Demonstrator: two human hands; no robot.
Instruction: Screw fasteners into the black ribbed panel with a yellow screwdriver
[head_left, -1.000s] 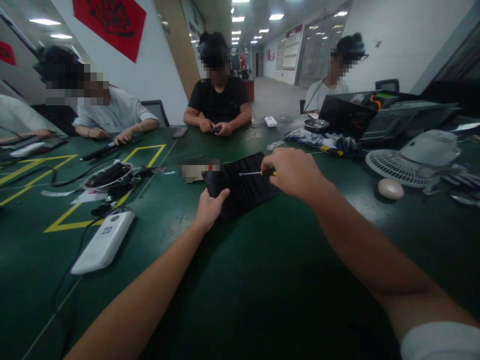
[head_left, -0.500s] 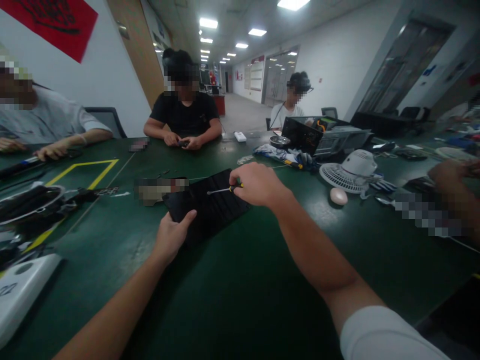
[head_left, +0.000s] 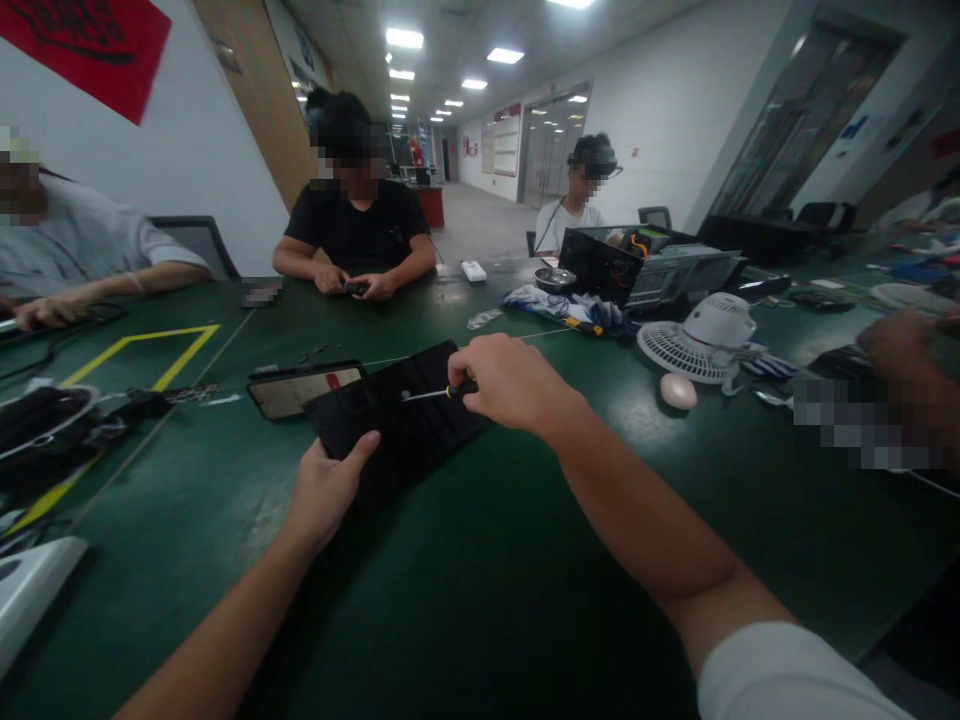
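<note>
My left hand (head_left: 330, 490) grips the near left edge of a flat black panel (head_left: 420, 445), thumb on top and fingers hidden beneath. The panel is held tilted over the table, its surface too dark to make out well. In my right hand (head_left: 502, 380) is a screwdriver (head_left: 431, 395) with a black and yellow handle, fingers closed round it. Its thin metal shaft points left across the panel, and a small bright spot shows by the tip. Whether the tip touches the panel I cannot tell. Just behind the panel lies a phone-like device (head_left: 292, 392) with a lit screen.
Small dark pieces (head_left: 319, 352) lie beyond the device. To the right are a white fan (head_left: 694, 340), a pinkish oval object (head_left: 678, 391), a metal bowl (head_left: 555, 279) and an open computer case (head_left: 645, 270). Black cables and gear (head_left: 45, 430) crowd the left. Other people sit around the table.
The whole view has shifted, so most things sit a little further left. My left hand keeps hold of the panel. The screwdriver, still in my right hand, stays over it, its shaft slightly more level.
</note>
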